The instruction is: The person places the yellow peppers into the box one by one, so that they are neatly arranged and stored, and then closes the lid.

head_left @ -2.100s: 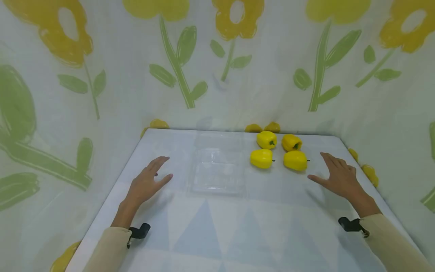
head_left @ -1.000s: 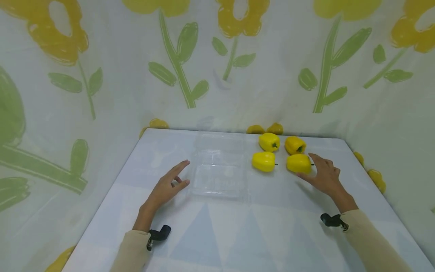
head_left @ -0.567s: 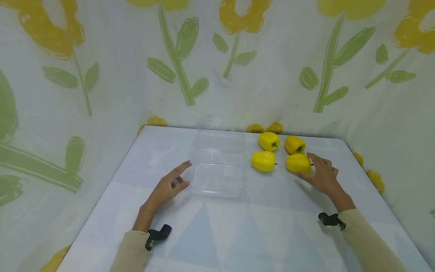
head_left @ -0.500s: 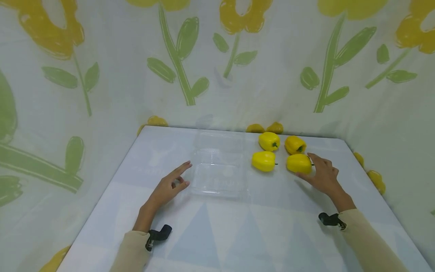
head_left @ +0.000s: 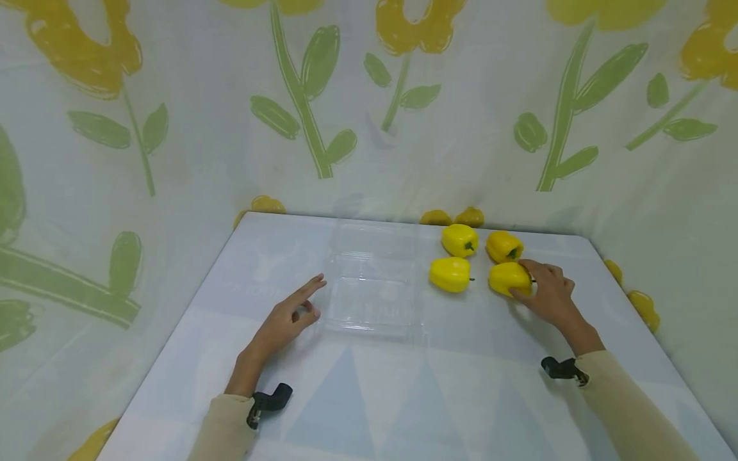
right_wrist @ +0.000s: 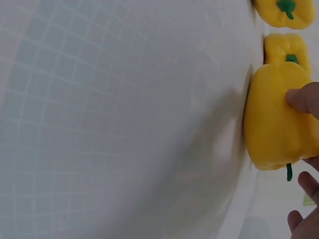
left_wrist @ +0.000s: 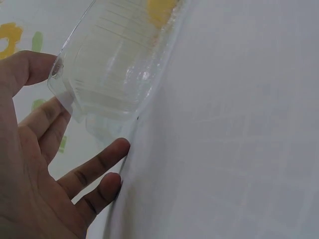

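Note:
Four-lobed yellow bell peppers lie at the back right of the table in the head view. My right hand (head_left: 550, 294) grips the front right bell pepper (head_left: 507, 279), thumb on its near side and fingers at its far side. The right wrist view shows that thumb (right_wrist: 305, 99) pressed on the yellow skin, green stem pointing down. A clear plastic box (head_left: 369, 301) with its lid raised stands in the middle. At its left side is my left hand (head_left: 285, 323), thumb and fingertips touching the rim in the left wrist view, the other fingers spread below.
Another bell pepper (head_left: 451, 274) lies between the held one and the box. Two more, a back left pepper (head_left: 459, 240) and a back right pepper (head_left: 504, 246), sit behind. Flowered cloth (head_left: 450, 141) surrounds the white table (head_left: 369, 390).
Both hands have moved inward, the left to the box's side and the right to the front right bell pepper. The right thumb and fingers have closed onto that pepper.

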`<act>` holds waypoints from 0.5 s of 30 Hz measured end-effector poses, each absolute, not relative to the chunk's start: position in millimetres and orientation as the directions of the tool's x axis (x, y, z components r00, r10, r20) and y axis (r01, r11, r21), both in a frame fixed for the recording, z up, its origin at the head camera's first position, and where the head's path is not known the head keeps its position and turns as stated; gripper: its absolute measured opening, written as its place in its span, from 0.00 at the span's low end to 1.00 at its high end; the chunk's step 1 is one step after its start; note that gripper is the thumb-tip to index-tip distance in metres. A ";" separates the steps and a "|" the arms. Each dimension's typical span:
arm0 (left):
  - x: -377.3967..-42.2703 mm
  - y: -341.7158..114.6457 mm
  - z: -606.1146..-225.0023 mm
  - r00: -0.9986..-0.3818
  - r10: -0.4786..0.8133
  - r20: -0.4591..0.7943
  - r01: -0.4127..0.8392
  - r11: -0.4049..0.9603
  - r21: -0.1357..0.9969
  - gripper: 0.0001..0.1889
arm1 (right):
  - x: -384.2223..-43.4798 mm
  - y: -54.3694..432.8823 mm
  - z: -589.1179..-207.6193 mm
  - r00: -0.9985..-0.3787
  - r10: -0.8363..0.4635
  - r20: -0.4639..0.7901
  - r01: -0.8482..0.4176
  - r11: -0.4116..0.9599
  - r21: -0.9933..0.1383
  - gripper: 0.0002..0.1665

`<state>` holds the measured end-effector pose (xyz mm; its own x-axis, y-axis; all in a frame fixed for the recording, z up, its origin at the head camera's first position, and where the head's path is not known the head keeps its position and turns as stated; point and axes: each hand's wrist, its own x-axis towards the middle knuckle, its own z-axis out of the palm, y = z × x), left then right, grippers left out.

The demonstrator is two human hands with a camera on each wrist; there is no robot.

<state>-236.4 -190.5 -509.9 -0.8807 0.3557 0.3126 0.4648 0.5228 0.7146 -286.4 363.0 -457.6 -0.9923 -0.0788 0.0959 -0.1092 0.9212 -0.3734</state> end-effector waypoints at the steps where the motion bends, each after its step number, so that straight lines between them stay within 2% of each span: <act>1: -236.2 -190.5 -510.0 -0.881 0.356 0.313 0.465 0.524 0.714 0.31 | -286.8 362.7 -457.5 -0.992 -0.076 0.104 -0.110 0.921 -0.374 0.46; 15: -237.5 -191.2 -510.0 -0.878 0.364 0.311 0.471 0.540 0.698 0.32 | -283.1 360.6 -451.2 -0.988 -0.032 0.150 -0.084 0.932 -0.354 0.44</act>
<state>-237.5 -191.2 -510.0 -0.8779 0.3641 0.3112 0.4711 0.5396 0.6978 -283.1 360.6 -451.2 -0.9881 -0.0322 0.1502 -0.0841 0.9315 -0.3539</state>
